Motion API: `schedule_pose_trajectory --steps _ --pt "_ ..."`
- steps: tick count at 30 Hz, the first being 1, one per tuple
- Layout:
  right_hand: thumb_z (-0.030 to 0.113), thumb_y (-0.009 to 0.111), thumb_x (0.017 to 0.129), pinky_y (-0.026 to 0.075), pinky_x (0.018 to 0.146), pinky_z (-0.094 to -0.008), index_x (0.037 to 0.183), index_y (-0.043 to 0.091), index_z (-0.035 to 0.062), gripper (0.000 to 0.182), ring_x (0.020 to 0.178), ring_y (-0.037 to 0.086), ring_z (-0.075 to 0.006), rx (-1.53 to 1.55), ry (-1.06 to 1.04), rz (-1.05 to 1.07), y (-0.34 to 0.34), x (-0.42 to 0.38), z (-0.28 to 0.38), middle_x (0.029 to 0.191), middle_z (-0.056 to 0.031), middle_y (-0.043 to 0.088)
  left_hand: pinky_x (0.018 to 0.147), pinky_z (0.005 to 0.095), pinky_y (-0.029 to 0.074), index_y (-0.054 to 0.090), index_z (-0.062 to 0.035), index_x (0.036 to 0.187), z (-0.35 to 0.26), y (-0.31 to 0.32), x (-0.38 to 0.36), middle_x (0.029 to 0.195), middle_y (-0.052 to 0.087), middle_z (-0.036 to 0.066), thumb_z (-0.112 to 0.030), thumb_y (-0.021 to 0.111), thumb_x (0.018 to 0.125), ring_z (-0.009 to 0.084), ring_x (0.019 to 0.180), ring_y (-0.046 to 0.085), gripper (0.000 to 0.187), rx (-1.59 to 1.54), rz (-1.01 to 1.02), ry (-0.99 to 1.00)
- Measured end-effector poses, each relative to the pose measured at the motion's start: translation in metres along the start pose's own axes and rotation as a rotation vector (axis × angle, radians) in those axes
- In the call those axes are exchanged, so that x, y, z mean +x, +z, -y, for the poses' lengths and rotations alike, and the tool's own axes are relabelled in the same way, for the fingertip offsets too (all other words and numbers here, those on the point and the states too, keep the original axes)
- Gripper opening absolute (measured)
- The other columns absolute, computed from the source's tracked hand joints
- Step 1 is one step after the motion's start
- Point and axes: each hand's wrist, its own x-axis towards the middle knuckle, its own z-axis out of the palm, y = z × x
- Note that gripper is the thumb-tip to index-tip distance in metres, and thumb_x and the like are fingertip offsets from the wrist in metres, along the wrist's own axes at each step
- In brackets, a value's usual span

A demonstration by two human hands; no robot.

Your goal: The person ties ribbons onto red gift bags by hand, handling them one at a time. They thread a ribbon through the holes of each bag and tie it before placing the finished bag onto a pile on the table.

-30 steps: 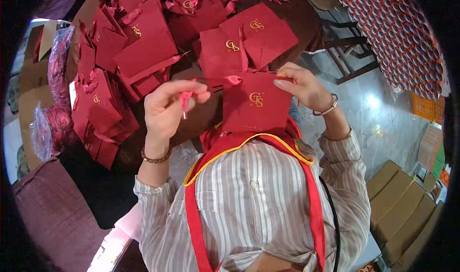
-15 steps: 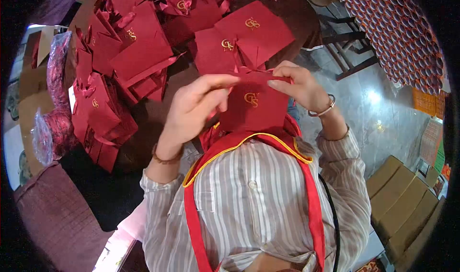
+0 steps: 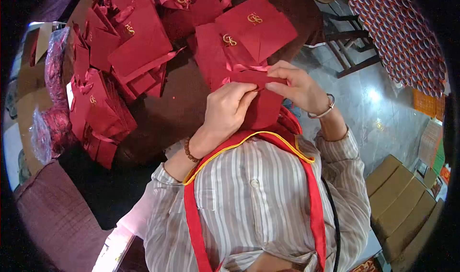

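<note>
A small dark-red gift bag (image 3: 263,107) stands in front of my chest, its top edge between my two hands. My left hand (image 3: 225,108) is closed, thumb and fingers pinching the bag's upper edge near the middle. With thumb above fingers, my right hand (image 3: 299,87) grips the same edge further right. A pink-red satin ribbon (image 3: 247,68) shows just beyond the top edge. The bag's gold logo is now covered by my left hand. Right behind it lie two flat red bags (image 3: 256,25) with gold lettering.
More red bags with ribbons (image 3: 139,37) are piled on the round brown table (image 3: 177,90). Plastic-wrapped red bundles (image 3: 60,128) lie at the left. A dark wooden stool (image 3: 350,42) and cardboard boxes (image 3: 400,195) are at the right.
My left hand has moved right and closed on the bag's top edge, covering the logo. The bag's top has tilted and its ribbon shows more. My right hand has barely moved.
</note>
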Motion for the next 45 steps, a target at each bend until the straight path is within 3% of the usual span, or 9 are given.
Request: schedule_pose_trajectory --steps 7,13,18,21,30,34,36,40,45 --pt "0.008 0.058 0.083 0.042 0.075 -0.0255 0.092 0.057 -0.0038 0.015 0.086 0.053 -0.0180 -0.005 0.064 0.057 -0.003 0.000 0.009 0.095 -0.0096 0.055 0.059 0.0363 0.046 0.059 -0.0012 0.079 -0.003 0.006 0.003 0.073 0.060 0.013 -0.008 0.063 0.077 0.0293 0.065 0.059 0.008 -0.045 -0.048 -0.050" --pt "0.007 0.051 0.087 0.043 0.070 -0.0229 0.100 0.054 -0.0037 0.017 0.085 0.052 -0.0138 0.191 0.106 0.082 -0.008 -0.007 0.011 0.100 -0.0086 0.052 0.058 0.0352 0.047 0.057 0.0001 0.080 -0.007 0.005 0.006 0.073 0.059 0.014 -0.004 0.062 0.078 0.0304 0.066 0.059 0.006 0.056 -0.012 0.008" --pt "0.007 0.054 0.085 0.042 0.079 -0.0299 0.102 0.054 -0.0037 0.021 0.090 0.053 -0.0233 0.049 -0.069 0.069 -0.009 -0.010 0.009 0.102 -0.0119 0.052 0.058 0.0370 0.046 0.057 -0.0006 0.080 -0.010 0.008 0.007 0.072 0.058 0.014 -0.004 0.062 0.076 0.0315 0.066 0.058 0.008 0.106 -0.030 0.086" --pt "0.006 0.058 0.081 0.041 0.083 -0.0323 0.101 0.054 -0.0045 0.023 0.093 0.052 -0.0279 0.003 -0.015 0.091 -0.011 -0.012 0.016 0.102 -0.0145 0.053 0.057 0.0372 0.046 0.056 -0.0008 0.080 -0.011 0.010 0.008 0.073 0.059 0.014 -0.003 0.062 0.075 0.0313 0.066 0.058 0.008 0.101 -0.031 0.115" --pt "0.003 0.060 0.075 0.043 0.073 -0.0317 0.094 0.056 -0.0034 0.021 0.087 0.054 -0.0267 -0.094 0.077 -0.040 -0.003 -0.017 0.020 0.093 -0.0139 0.056 0.051 0.0356 0.040 0.048 -0.0036 0.068 -0.010 0.025 0.007 0.062 0.046 0.011 -0.004 0.053 0.065 0.0254 0.055 0.048 0.006 0.342 -0.045 0.343" --pt "0.002 0.060 0.075 0.043 0.073 -0.0307 0.093 0.056 -0.0035 0.020 0.086 0.054 -0.0256 -0.147 0.113 -0.054 -0.003 -0.020 0.018 0.091 -0.0130 0.055 0.053 0.0337 0.038 0.050 -0.0039 0.070 -0.009 0.028 0.006 0.067 0.048 0.009 -0.009 0.053 0.065 0.0229 0.059 0.048 0.008 0.467 -0.012 0.375" --pt "0.002 0.060 0.075 0.042 0.073 -0.0298 0.092 0.057 -0.0032 0.018 0.085 0.054 -0.0240 -0.059 0.094 -0.058 -0.004 -0.021 0.020 0.089 -0.0117 0.055 0.065 0.0363 0.037 0.052 -0.0048 0.073 -0.005 0.027 0.009 0.084 0.055 0.009 -0.012 0.053 0.069 0.0225 0.074 0.053 0.009 0.471 -0.140 0.441" --pt "0.003 0.060 0.076 0.042 0.074 -0.0292 0.091 0.057 -0.0031 0.017 0.085 0.054 -0.0226 -0.036 0.104 -0.052 -0.003 -0.019 0.020 0.088 -0.0109 0.055 0.081 0.0426 0.030 0.052 -0.0071 0.080 -0.007 0.020 0.010 0.103 0.056 0.008 -0.011 0.063 0.069 0.0232 0.095 0.054 0.016 0.499 -0.112 0.381" --pt "0.005 0.060 0.076 0.042 0.072 -0.0298 0.090 0.059 -0.0030 0.016 0.081 0.054 -0.0223 -0.033 0.144 -0.084 0.000 -0.018 0.018 0.084 -0.0116 0.056 0.081 0.0408 0.028 0.053 -0.0087 0.080 0.004 0.026 0.004 0.098 0.056 0.004 -0.011 0.064 0.069 0.0230 0.092 0.053 0.016 0.455 -0.162 0.426"
